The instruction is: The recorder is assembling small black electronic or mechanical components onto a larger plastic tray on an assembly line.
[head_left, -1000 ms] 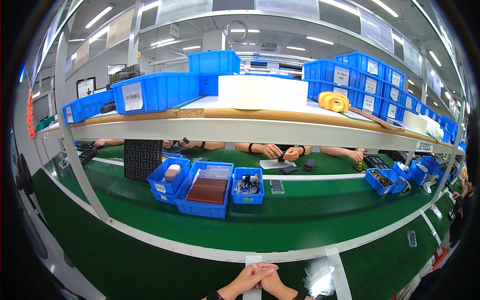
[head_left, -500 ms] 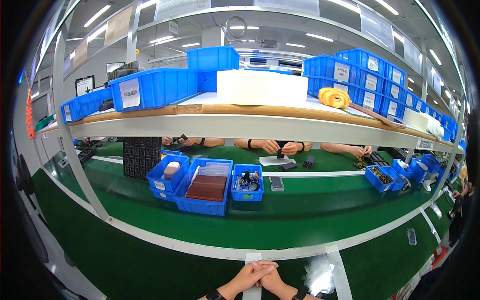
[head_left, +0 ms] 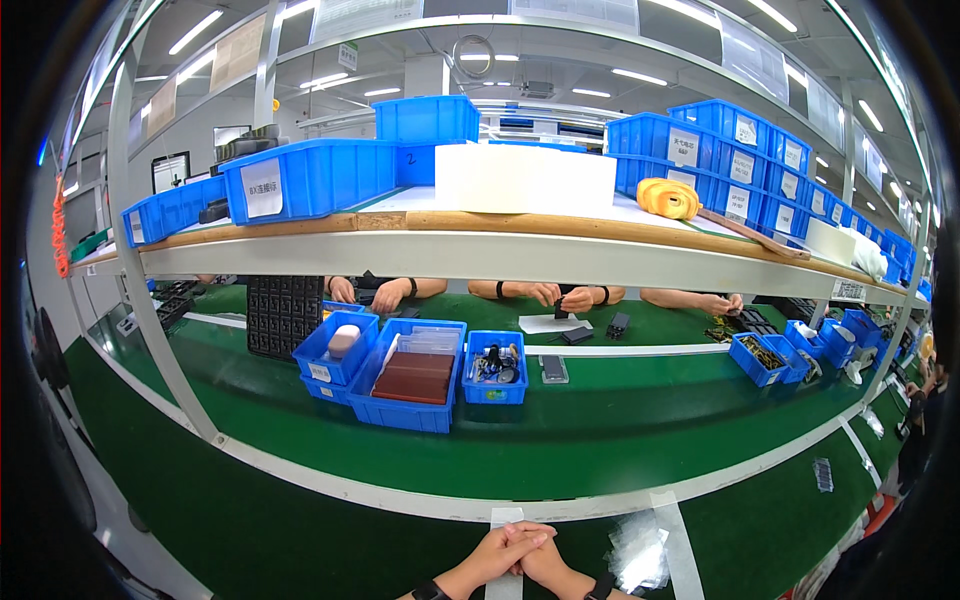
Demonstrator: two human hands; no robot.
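"At the near edge of the green bench (head_left: 330,535), what are those two hands doing?"

"Resting together, from where I stand. The left hand (head_left: 492,556) and the right hand (head_left: 543,563) are clasped, fingers folded over one another."

"Is anything held between them?"

"I can't tell; the palms are hidden."

"What lies nearest to them?"

"A strip of white tape (head_left: 507,515) runs beneath them, and some clear plastic (head_left: 638,552) lies near them on the right, apart from the fingers."

"And beyond the white rail?"

"On the far worktop (head_left: 600,430), left of the middle, a blue bin (head_left: 405,415) holds brown blocks (head_left: 413,378). Just right of it stands a smaller blue box (head_left: 494,396) of loose parts, then a flat dark gadget (head_left: 553,369)."

"Who is across from us?"

"Other people; one co-worker's hands (head_left: 577,299) hold a small black piece (head_left: 561,308)."
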